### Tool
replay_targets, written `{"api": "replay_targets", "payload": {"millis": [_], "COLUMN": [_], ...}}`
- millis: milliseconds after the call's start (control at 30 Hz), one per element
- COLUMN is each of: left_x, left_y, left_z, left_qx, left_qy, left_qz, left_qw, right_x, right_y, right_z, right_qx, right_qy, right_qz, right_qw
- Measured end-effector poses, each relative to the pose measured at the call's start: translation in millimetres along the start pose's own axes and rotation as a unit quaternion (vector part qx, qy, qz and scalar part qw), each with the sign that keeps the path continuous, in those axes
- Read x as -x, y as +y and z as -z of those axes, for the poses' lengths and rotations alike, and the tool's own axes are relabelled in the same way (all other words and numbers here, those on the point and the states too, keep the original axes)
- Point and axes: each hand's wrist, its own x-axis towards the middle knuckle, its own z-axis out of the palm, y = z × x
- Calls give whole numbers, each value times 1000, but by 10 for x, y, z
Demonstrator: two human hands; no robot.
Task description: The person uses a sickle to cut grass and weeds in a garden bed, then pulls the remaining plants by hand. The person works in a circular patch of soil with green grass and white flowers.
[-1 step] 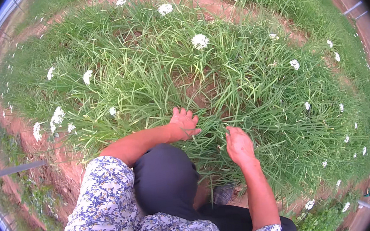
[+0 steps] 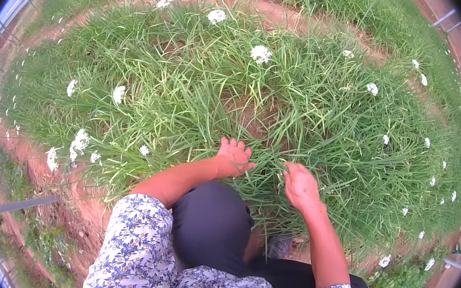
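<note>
Green, thin, long leaves (image 2: pixel 267 159) grow thick and messy under and between your two hands. Your left hand (image 2: pixel 235 157) touches them, its grip loose with fingers spread. Your right hand (image 2: pixel 301 184) has bent fingers among the leaves; I can't tell if its grip holds any. Puffy white flowers (image 2: pixel 261 54) stand around, and reddish soil (image 2: pixel 284 15) shows past them.

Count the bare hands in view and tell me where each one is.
2. The left hand is just beyond the dark-trousered knee, fingers spread at the green leaves; the right hand is farther right, also among the leaves. Leaves may hide some fingertips.
</note>
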Motion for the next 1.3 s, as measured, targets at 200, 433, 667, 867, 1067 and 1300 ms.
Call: {"api": "replay_targets", "payload": {"millis": [200, 433, 667, 867, 1067, 1300], "left_x": [35, 65, 41, -31, -7, -115], "left_y": [-66, -55, 18, 16, 17, -36], "left_z": [40, 42, 124, 79, 174, 255], "left_qx": [24, -27, -100, -77, -42, 14], "left_qy": [14, 100, 255, 300, 189, 179], "left_qz": [10, -25, -164, -151, -109, -90], "left_qw": [1000, 994, 948, 939, 975, 980], "right_x": [-8, 83, 383, 539, 695, 770], "right_y": [-247, -340, -305, -218, -10, 186], "right_z": [274, 720, 982, 1096, 1290, 1328], "right_qx": [-44, -119, -85, -43, -33, -85], "right_qy": [19, 7, -10, -34, -57, -17], "right_qz": [57, 55, 91, 88, 77, 54], "right_qw": [997, 991, 992, 995, 995, 995]}}
